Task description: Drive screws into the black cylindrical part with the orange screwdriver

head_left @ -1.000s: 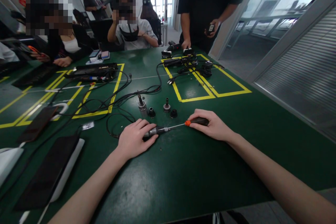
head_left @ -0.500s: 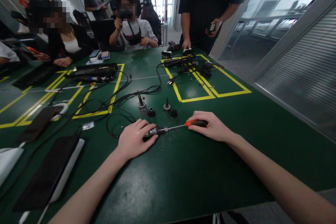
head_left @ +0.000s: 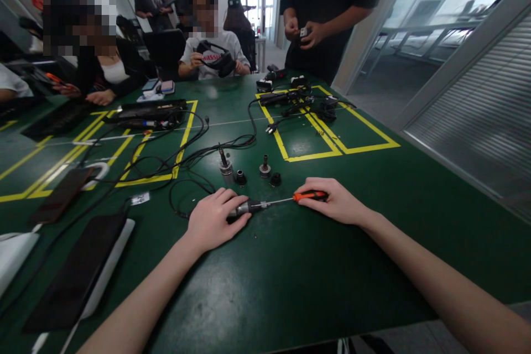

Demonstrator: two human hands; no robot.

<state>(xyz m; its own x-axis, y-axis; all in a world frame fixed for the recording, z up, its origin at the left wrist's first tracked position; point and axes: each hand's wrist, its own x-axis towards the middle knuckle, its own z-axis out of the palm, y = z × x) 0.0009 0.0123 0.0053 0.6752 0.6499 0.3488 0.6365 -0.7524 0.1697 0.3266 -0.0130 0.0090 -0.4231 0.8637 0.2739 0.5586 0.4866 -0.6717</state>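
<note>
The tabletop [head_left: 357, 287] is dark green and a little glossy, marked out in yellow tape [head_left: 369, 148] towards its far right corner and along its left side. Midway between the far edge and the near one, the left hand [head_left: 216, 217] is wrapped over a grey and black tool [head_left: 243, 208], and the right hand [head_left: 326, 199] grips an orange and black screwdriver [head_left: 305, 197], its thin shaft reaching left to the tool's nose. Just beyond stand four small metal and black parts [head_left: 226, 168]. Black cables [head_left: 194, 155] loop from there towards the left edge, where two dark slabs [head_left: 78, 268] lie. More black gear [head_left: 286, 99] sits by the far right corner.

At the far edge, a person in black [head_left: 327, 0] stands with a small object in hand, and a seated one in white [head_left: 213, 41] holds a black headset [head_left: 224, 61]. Past the right edge rise glass panels [head_left: 452, 16] and blinds [head_left: 477, 121]; a bright window [head_left: 253, 0] lights the back
</note>
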